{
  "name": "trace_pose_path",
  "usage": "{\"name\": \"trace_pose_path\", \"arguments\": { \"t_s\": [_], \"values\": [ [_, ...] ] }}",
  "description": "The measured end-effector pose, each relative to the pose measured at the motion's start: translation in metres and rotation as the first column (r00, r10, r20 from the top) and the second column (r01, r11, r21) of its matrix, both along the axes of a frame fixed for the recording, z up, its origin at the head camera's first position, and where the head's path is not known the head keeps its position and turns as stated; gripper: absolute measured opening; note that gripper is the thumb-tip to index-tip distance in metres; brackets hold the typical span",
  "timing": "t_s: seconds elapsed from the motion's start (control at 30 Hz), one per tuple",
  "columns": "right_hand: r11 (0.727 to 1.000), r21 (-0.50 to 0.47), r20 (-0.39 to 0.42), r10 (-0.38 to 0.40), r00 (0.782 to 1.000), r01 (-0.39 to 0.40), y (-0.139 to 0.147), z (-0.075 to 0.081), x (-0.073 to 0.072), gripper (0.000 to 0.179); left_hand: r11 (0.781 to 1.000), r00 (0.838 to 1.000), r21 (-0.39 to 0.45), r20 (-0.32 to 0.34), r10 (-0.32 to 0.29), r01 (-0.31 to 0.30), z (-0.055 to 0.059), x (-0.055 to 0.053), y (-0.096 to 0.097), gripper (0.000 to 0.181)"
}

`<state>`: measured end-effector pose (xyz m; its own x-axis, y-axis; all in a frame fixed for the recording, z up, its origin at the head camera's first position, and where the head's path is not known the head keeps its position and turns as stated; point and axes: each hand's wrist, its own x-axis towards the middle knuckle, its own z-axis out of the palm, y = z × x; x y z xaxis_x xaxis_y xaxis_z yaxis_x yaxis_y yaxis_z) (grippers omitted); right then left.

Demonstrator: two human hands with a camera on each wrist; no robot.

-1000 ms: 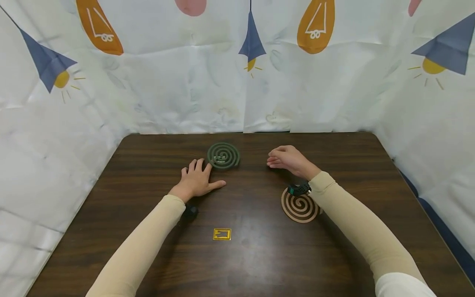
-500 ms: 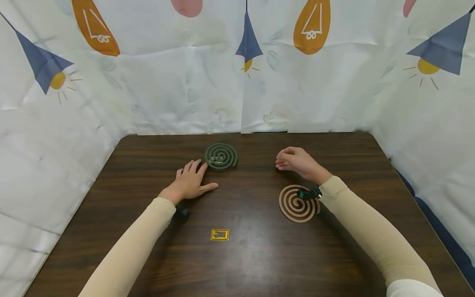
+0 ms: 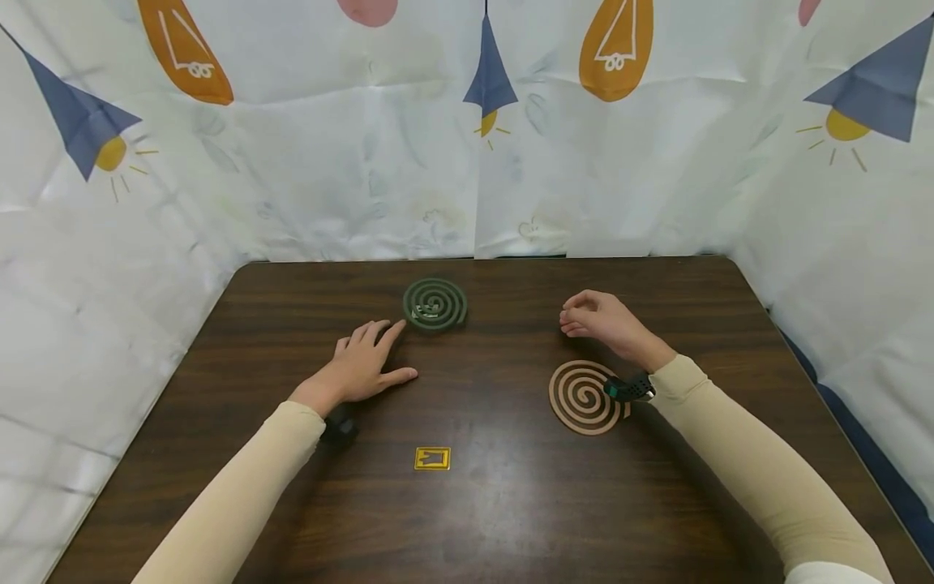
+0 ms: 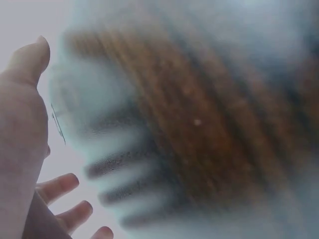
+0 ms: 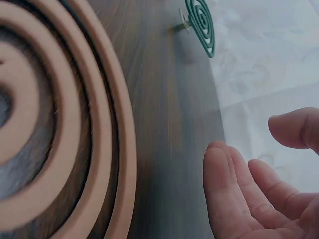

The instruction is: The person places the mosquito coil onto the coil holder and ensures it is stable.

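Note:
A green mosquito coil is near the table's back edge. In the right wrist view the green coil sits raised above the tabletop, with a small pale piece at its underside. My left hand is in front of it to the left, fingers spread and nothing held. Its index fingertip is close to the coil; contact is unclear. To the right, my right hand hovers with loosely bent fingers, thumb and fingertips apart, holding nothing. A brown mosquito coil lies flat below it, partly covered by the wrist strap.
A small yellow rectangular plate with a cut-out lies near the middle of the dark wooden table. Printed white cloth hangs behind the table and along both sides. The left wrist view is mostly blurred.
My left hand has drawn back to the left and toward me, away from the green coil. My right hand has shifted to the right. The coils and yellow plate stay put.

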<state>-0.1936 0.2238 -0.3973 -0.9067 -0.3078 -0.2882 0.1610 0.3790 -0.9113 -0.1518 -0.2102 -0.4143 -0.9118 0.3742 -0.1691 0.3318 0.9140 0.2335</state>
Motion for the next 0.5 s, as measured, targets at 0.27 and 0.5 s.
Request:
{"name": "trace_pose_path", "arguments": {
  "t_s": [0.27, 0.5],
  "values": [
    [0.996, 0.085, -0.062, 0.021, 0.998, -0.016, 0.014, 0.000, 0.014, 0.046, 0.998, 0.998, 0.019, -0.026, -0.053, 0.054, 0.010, 0.016, -0.002, 0.088],
    [0.984, 0.177, -0.089, 0.034, 0.995, -0.018, 0.024, 0.000, 0.025, 0.046, 0.994, 0.994, 0.056, -0.055, -0.094, 0.097, 0.011, 0.035, -0.004, 0.086]
  ]
}}
